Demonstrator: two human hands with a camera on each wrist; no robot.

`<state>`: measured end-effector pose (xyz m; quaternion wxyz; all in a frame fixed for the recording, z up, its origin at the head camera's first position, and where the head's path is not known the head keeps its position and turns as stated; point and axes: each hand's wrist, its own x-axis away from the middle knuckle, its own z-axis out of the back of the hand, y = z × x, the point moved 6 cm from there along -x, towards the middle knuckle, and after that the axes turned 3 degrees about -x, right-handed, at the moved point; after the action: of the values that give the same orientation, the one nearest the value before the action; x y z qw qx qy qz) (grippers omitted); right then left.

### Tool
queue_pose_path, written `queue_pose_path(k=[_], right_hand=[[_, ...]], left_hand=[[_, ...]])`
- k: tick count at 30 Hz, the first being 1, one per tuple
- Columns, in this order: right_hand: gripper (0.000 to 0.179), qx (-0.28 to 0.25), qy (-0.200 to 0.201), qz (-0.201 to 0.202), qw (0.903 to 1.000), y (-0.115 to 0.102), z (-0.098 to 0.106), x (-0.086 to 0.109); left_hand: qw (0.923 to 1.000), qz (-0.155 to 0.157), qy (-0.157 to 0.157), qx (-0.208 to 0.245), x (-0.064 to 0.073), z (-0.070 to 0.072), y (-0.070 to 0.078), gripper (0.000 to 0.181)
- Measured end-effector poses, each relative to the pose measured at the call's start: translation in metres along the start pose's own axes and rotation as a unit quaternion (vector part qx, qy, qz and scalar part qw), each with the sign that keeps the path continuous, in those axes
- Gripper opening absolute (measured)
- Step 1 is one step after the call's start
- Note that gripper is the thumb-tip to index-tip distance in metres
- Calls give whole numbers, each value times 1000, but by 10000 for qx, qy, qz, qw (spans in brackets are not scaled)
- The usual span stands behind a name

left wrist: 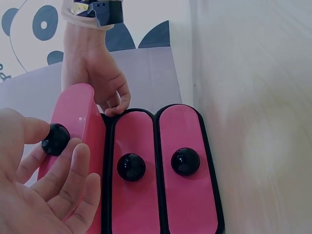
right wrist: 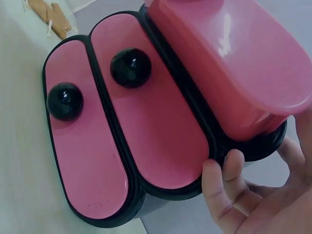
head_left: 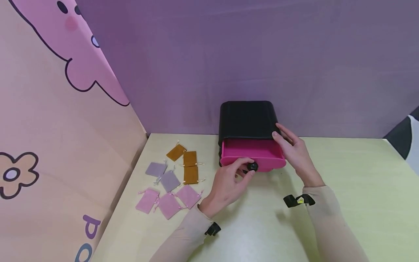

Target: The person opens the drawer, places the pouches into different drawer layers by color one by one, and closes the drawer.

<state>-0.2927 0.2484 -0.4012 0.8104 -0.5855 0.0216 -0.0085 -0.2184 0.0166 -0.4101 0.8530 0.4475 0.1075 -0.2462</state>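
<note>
A black cabinet [head_left: 246, 118] with three pink drawers stands at the back of the table. Its top drawer [head_left: 252, 153] is pulled partly out. My left hand [head_left: 243, 171] pinches that drawer's black knob [head_left: 252, 166] between thumb and fingers; the left wrist view shows the knob [left wrist: 56, 139] in the fingers [left wrist: 68, 165]. My right hand [head_left: 282, 134] grips the cabinet's right top edge, thumb on the front. In the right wrist view its fingers [right wrist: 229, 195] curl round the black casing below the open drawer [right wrist: 234, 53]. The two lower drawers [left wrist: 134, 200] [left wrist: 187, 200] are closed.
Several small drawstring pouches lie on the table to the left of the cabinet: mustard [head_left: 186, 160], grey [head_left: 162, 174] and pink [head_left: 168, 202]. A printed panel [head_left: 65, 127] closes the left side and a purple wall [head_left: 229, 54] stands behind. The yellow-green tabletop [head_left: 353, 174] stretches to the right.
</note>
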Motion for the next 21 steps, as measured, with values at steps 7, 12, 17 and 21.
queue_pose_path(k=[7, 12, 17, 21], right_hand=[[72, -4, 5, 20, 10000, 0, 0, 0], [71, -28, -43, -2, 10000, 0, -1, -1], [70, -54, -38, 5, 10000, 3, -1, -1], [70, -20, -12, 26, 10000, 4, 0, -1]], left_hand=[[9998, -92, -102, -106, 5, 1, 3, 31], [9998, -135, -119, -35, 10, 1, 1, 32], [9996, -192, -199, -23, 14, 0, 2, 33], [9994, -241, -228, -12, 17, 1, 4, 33]])
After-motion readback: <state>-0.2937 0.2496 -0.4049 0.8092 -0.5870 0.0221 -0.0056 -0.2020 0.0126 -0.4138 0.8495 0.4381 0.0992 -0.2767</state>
